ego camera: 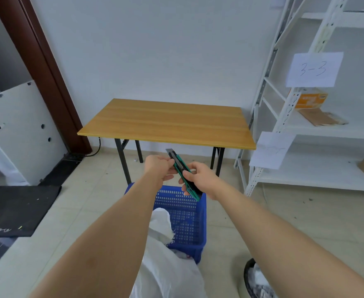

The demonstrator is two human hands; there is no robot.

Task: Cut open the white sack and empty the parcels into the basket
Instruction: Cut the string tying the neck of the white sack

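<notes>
The sack [166, 265] lies below the arms, its lower part cut off, hiding the basket's [185, 216] near side. Both hands grip a green knife [182, 172]: left hand [158, 168] near the blade, right hand [200, 178] around the handle. Beyond them, a wooden table [168, 121]; shelves [318, 125] to the right.

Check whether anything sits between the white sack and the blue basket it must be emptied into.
Nothing visible does. The white sack leans against the blue basket, its top over the near rim. Both hands hold the green utility knife above.
</notes>
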